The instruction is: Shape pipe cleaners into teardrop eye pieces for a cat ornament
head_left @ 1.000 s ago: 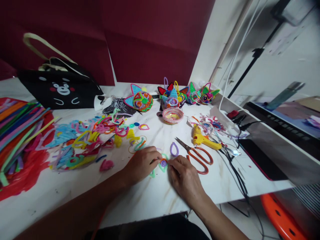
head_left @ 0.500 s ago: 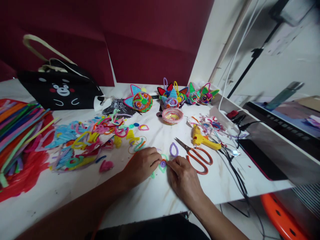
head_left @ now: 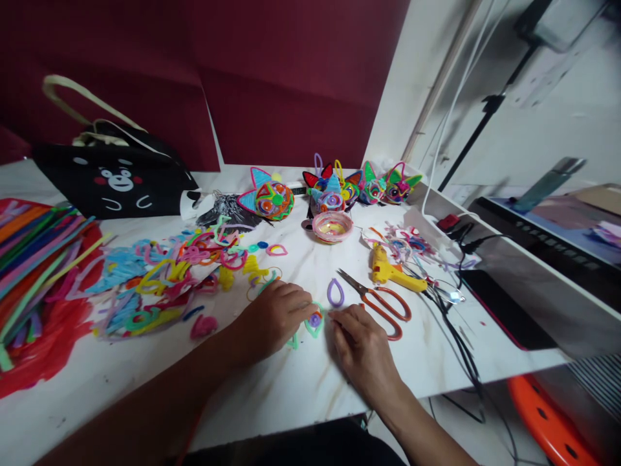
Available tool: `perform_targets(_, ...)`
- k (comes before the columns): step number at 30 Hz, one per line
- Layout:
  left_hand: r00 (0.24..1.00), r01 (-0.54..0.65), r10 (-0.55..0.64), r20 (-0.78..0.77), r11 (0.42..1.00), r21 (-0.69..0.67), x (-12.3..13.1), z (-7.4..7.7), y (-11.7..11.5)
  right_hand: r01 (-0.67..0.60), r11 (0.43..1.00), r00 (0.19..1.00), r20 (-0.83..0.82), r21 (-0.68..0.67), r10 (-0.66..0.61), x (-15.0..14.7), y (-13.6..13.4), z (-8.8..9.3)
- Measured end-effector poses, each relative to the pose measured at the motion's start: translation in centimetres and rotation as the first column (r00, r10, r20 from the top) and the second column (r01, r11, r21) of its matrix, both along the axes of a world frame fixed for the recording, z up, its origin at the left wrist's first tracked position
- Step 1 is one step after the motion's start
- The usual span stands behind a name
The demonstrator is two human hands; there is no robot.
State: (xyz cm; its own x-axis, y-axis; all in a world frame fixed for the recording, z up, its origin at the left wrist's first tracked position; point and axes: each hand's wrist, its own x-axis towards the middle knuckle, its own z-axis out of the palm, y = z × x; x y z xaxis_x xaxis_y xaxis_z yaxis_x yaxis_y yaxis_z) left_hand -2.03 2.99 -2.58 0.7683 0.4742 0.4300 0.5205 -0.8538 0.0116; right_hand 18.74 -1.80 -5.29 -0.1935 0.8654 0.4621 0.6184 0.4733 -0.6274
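Observation:
A small green teardrop loop of pipe cleaner (head_left: 314, 332), with a purple coil and a bit of orange inside it, lies on the table between my hands. My left hand (head_left: 284, 315) has its fingers bent together, the tips at the loop's left edge. Just right of the loop, my right hand (head_left: 361, 336) is closed with thumb and forefinger pinched; whatever they hold is hidden. A purple teardrop loop (head_left: 335, 293) lies beyond my right fingertips. Orange-handled scissors (head_left: 383, 309) rest beside that hand, partly behind it. Another green piece (head_left: 293, 341) shows below my left hand.
A yellow glue gun (head_left: 398, 277) and its cables lie to the right, near a black phone (head_left: 504, 310). A pink bowl (head_left: 332, 228) stands before several colourful cat-eared masks (head_left: 274, 199). Pipe-cleaner pieces (head_left: 165, 272) and long stems (head_left: 39, 259) spread leftward.
My right hand has drawn slightly right and away from the green loop, so more of it shows. My left hand stays at the loop's left edge.

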Motion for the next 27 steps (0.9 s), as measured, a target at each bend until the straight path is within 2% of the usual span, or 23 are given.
perform_targets(8, 0.991, 0.116, -0.112, -0.075, 0.992, 0.04, -0.3, -0.3, -0.1, -0.004, 1.0, 1.0, 0.004, 0.022, 0.004, -0.1, 0.0, -0.1)
perform_targets(14, 0.993, 0.079, -0.076, -0.089, 0.996, 0.029, -0.1, 0.6, 0.0, 0.001, 0.998, 0.999, 0.035, 0.07, -0.003, -0.1, -0.1, -0.3)
perform_targets(18, 0.995, -0.008, 0.011, -0.104, 1.0, 0.024, -0.1, 1.1, -0.1, -0.011, 0.997, 0.999, 0.048, 0.073, 0.007, -0.1, -0.2, -0.2)
perform_targets(22, 0.993, -0.118, 0.12, -0.018, 0.991, 0.06, -0.8, 1.0, 0.6, -0.022, 0.993, 0.999, 0.046, 0.113, 0.017, -0.3, -0.3, -0.1)
perform_targets(25, 0.958, -0.28, 0.273, 0.088, 0.958, 0.07, -2.3, 1.4, 1.7, -0.032, 0.99, 0.998, 0.052, 0.14, 0.025, -0.5, -0.4, -0.1)
perform_targets(27, 0.886, -0.432, 0.423, 0.19, 0.902, 0.007, -3.7, 2.5, 2.5, -0.04, 0.988, 0.998, 0.055, 0.152, 0.032, -0.5, -0.4, -0.2)
